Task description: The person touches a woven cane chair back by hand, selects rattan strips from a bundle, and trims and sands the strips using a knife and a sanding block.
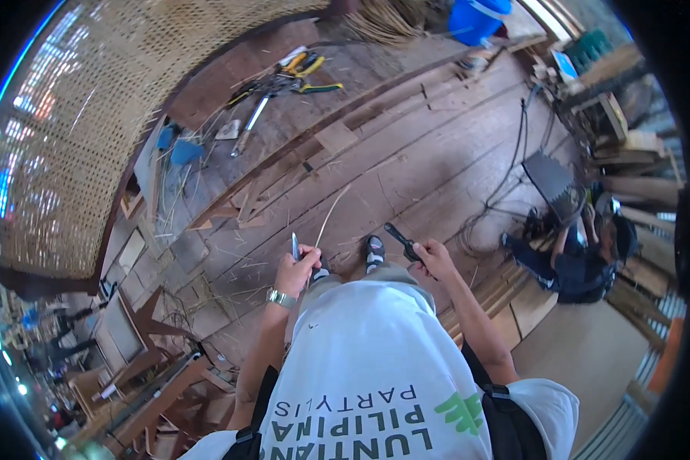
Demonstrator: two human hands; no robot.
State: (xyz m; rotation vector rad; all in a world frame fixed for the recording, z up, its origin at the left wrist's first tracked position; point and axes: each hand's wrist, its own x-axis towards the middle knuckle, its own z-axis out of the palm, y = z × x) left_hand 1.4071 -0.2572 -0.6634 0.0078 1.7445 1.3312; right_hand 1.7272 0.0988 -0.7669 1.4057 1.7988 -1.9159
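Observation:
My left hand (297, 270), a watch at its wrist, is closed around a slim tool with a shiny pointed metal end (295, 244). A thin pale cane strip (332, 211) curves up from the same fingers; whether they pinch it is unclear. My right hand (432, 259) grips a black tool (400, 238) that has a long dark body; its exact kind does not show. Both hands are in front of my waist, apart from each other. At the upper left stands a large woven cane panel (207, 34) in a dark curved wooden frame.
On the workbench (284, 126) lie yellow- and green-handled pliers (307, 65), a screwdriver-like tool (251, 126) and blue pieces (185, 152). A blue bucket (475, 21) stands beyond. Cables (487, 207) cross the floor at right, near a crouching person (579, 268). Wooden parts (142, 353) crowd the lower left.

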